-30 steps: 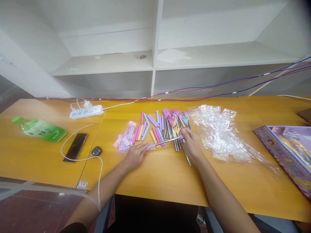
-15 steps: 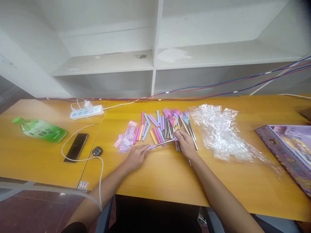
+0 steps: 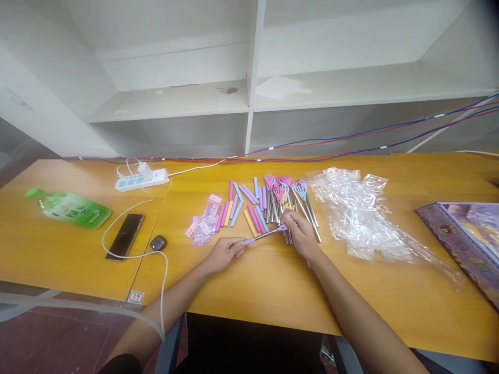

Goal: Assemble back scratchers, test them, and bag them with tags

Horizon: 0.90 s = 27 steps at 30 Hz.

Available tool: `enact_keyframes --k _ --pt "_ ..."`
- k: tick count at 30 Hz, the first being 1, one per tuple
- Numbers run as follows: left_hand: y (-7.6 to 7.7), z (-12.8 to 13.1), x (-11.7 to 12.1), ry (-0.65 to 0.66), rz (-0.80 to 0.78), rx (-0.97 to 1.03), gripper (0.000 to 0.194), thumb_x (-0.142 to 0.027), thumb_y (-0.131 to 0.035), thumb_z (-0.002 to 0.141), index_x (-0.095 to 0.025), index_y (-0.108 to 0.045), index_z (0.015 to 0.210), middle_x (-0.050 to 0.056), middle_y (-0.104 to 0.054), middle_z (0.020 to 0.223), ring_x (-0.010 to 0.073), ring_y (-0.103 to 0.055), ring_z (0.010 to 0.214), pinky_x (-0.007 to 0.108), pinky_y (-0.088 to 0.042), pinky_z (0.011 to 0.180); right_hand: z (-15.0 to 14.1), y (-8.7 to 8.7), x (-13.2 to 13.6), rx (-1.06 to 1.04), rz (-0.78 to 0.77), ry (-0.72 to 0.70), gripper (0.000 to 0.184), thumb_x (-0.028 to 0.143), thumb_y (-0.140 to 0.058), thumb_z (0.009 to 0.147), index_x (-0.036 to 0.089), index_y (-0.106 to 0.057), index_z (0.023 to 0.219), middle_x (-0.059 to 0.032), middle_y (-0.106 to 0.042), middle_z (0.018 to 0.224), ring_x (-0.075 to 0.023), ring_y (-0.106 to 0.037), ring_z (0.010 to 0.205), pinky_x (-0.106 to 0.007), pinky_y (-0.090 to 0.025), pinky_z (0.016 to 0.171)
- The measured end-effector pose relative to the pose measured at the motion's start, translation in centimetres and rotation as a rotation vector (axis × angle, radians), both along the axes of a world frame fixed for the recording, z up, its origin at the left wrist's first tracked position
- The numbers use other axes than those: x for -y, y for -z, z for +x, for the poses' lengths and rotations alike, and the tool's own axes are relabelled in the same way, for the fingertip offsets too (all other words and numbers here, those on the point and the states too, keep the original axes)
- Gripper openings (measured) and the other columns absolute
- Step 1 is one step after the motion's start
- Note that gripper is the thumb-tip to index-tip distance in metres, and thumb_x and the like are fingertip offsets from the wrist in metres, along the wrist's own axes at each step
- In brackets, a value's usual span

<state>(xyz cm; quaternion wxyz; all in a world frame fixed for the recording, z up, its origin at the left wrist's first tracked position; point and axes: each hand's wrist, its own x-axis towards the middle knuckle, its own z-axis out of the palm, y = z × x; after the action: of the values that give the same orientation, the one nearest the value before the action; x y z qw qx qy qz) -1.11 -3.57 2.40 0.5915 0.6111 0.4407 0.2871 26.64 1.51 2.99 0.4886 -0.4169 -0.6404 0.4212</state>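
Note:
A back scratcher with a thin metal rod spans the space between my hands, slightly tilted. My left hand pinches the purple sleeve at its left end. The fingers of my right hand are closed around the purple head end, covering most of it. Just beyond my right hand lies a pile of back scratchers with pink, blue, purple and yellow hand-shaped heads and bare metal rods. Loose coloured sleeves are spread on the table in front of my left hand, beside small printed cards.
Clear plastic bags are heaped on the right, near a purple printed box. On the left are a green bottle, a phone, a black earbud case, a white cable and a power strip. Shelving stands behind.
The view has shifted a little, so everything sits slightly further right. The sleeve end of the back scratcher has dipped slightly towards me, and less of the sleeve shows. Both hands keep their grip.

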Motion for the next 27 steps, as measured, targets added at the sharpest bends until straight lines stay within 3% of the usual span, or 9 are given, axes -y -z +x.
enact_keyframes --k 6,9,11,15,19,22,24,27 --pt "0.3 0.9 0.3 0.001 -0.349 0.268 0.060 -0.070 -0.067 0.088 -0.010 -0.069 0.095 -0.007 -0.035 0.062 0.0070 -0.024 0.054 0.026 -0.019 0.055 0.2 -0.7 0.1 0.045 -0.020 0.014 0.046 0.059 -0.049 0.104 0.023 -0.061 0.079 -0.0011 -0.055 0.075 -0.0164 -0.052 0.062 -0.032 -0.044 0.062" --pt "-0.1 0.7 0.0 0.026 -0.368 0.249 0.062 -0.071 -0.066 0.089 -0.009 -0.069 0.098 -0.008 -0.032 0.063 0.0068 -0.021 0.053 0.026 -0.017 0.055 0.0 -0.7 0.1 0.066 -0.029 0.015 0.046 0.060 -0.048 0.104 0.023 -0.061 0.078 -0.0010 -0.056 0.074 -0.0165 -0.052 0.061 -0.032 -0.044 0.062" --pt "-0.7 0.0 -0.5 0.067 -0.249 0.146 0.061 -0.069 -0.058 0.095 -0.010 -0.070 0.102 -0.006 -0.038 0.064 0.0083 -0.028 0.054 0.026 -0.022 0.055 -0.3 -0.6 0.2 0.109 -0.029 0.037 0.045 0.057 -0.048 0.105 0.023 -0.061 0.078 0.0001 -0.055 0.070 -0.0164 -0.052 0.060 -0.031 -0.043 0.063" --pt "-2.6 -1.7 -1.4 0.117 0.139 -0.213 0.050 -0.056 -0.044 0.107 -0.016 -0.072 0.097 -0.001 -0.057 0.072 0.0138 -0.052 0.068 0.027 -0.041 0.069 -0.6 -0.9 0.4 0.316 0.004 0.020 0.043 0.050 -0.046 0.108 0.022 -0.064 0.081 -0.0001 -0.059 0.070 -0.0174 -0.055 0.066 -0.030 -0.041 0.067" --pt "-4.5 -2.2 -1.3 0.145 0.464 -0.516 0.030 -0.040 -0.046 0.109 -0.021 -0.069 0.109 0.005 -0.071 0.102 0.0194 -0.066 0.095 0.029 -0.049 0.086 -0.7 -2.1 0.5 0.567 0.154 -0.127 0.041 0.047 -0.044 0.110 0.022 -0.066 0.087 -0.0029 -0.064 0.085 -0.0178 -0.060 0.077 -0.028 -0.042 0.073" --pt "-5.2 -1.6 -0.6 0.221 0.686 -0.808 0.021 -0.020 -0.044 0.107 -0.018 -0.065 0.107 0.009 -0.070 0.105 0.0237 -0.066 0.099 0.034 -0.050 0.090 -1.6 -3.4 1.1 0.890 0.276 -0.253 0.033 0.045 -0.053 0.107 0.021 -0.069 0.090 -0.0039 -0.066 0.092 -0.0173 -0.061 0.076 -0.028 -0.041 0.071" --pt "-5.5 -0.9 -0.1 0.243 0.780 -0.967 0.020 -0.011 -0.044 0.102 -0.016 -0.063 0.102 0.011 -0.069 0.101 0.0261 -0.066 0.096 0.037 -0.051 0.087 -2.7 -4.0 1.8 1.094 0.350 -0.236 0.025 0.035 -0.057 0.104 0.019 -0.069 0.090 -0.0052 -0.067 0.091 -0.0179 -0.062 0.075 -0.029 -0.040 0.071" --pt "-5.8 0.0 0.5 0.206 0.842 -1.065 0.010 -0.016 -0.053 0.098 -0.015 -0.062 0.101 0.014 -0.069 0.100 0.0292 -0.067 0.092 0.039 -0.054 0.080 -4.8 -4.7 2.8 1.267 0.441 -0.100 0.015 0.019 -0.061 0.097 0.016 -0.070 0.086 -0.0097 -0.069 0.087 -0.0212 -0.066 0.079 -0.032 -0.040 0.075"
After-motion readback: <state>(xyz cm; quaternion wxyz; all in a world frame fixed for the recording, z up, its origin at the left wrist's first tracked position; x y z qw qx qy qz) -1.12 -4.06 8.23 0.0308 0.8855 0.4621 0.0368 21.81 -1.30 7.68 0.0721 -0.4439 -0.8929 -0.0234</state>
